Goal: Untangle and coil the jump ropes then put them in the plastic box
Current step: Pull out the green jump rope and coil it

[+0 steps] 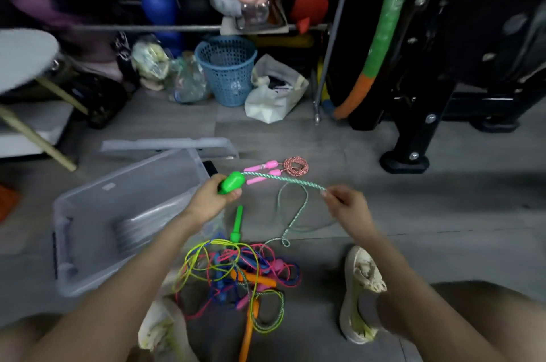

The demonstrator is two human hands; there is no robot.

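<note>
— On the grey floor (pixel 413 213), what takes up the most room?

— A clear plastic box (pixel 97 213) at the left, open on top. Its lid (pixel 165 144) lies flat just beyond it.

— Where are the jump ropes?

— Most sit in a tangle (pixel 236 267) near the person, right of the box and between two pale shoes (pixel 360 293). Yellow, pink, blue and orange cords cross one another there. Farther off, a pink-handled rope (pixel 296 166) lies coiled beside the box's far right corner. All of these are outside the box.

— And the hands?

— The left hand (pixel 211 199) grips a bright green handle (pixel 232 182), fingers curled round it, by the box's right edge. A green-and-white twisted rope (pixel 289 179) runs from that handle rightward to the right hand (pixel 347 205), which pinches it between thumb and fingertips. Below that hand, the rope drops in a loop to the floor, toward the tangle.

— Anything smaller?

— A second green handle (pixel 236 224) on the floor, just nearer than the left hand, at the tangle's far edge.
</note>
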